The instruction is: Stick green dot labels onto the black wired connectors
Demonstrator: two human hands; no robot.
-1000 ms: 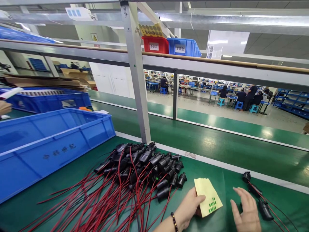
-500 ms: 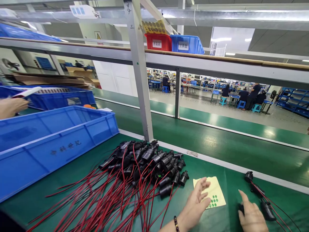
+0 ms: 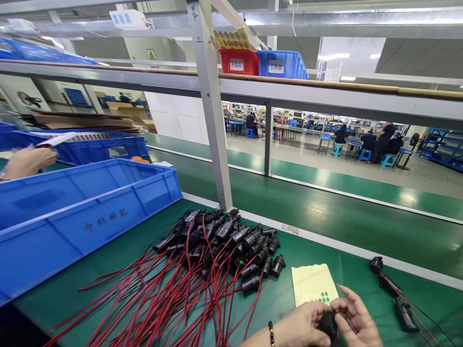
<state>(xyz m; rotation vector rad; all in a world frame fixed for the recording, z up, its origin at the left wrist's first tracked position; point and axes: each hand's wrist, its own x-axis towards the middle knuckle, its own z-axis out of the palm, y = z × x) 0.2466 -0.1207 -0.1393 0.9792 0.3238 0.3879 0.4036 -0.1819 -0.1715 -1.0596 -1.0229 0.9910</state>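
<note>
At the bottom edge my left hand (image 3: pixel 302 326) and my right hand (image 3: pixel 358 320) meet around one black connector (image 3: pixel 328 324), fingers of both closed on it. Just beyond them a pale yellow sticker sheet (image 3: pixel 313 284) with green dots lies flat on the green mat. To the left spreads a big pile of black connectors with red wires (image 3: pixel 202 270). On the right lie a few more black connectors with wires (image 3: pixel 392 294).
A long blue crate (image 3: pixel 72 212) stands at the left, with a co-worker's hand (image 3: pixel 29 161) holding a white item behind it. A grey frame post (image 3: pixel 213 106) rises past the pile. Red and blue bins (image 3: pixel 262 62) sit on the shelf above. People work far back.
My left hand let go of the yellow sheet, which now lies flat. My right hand took up a black connector from the right, and both hands came together on it.
</note>
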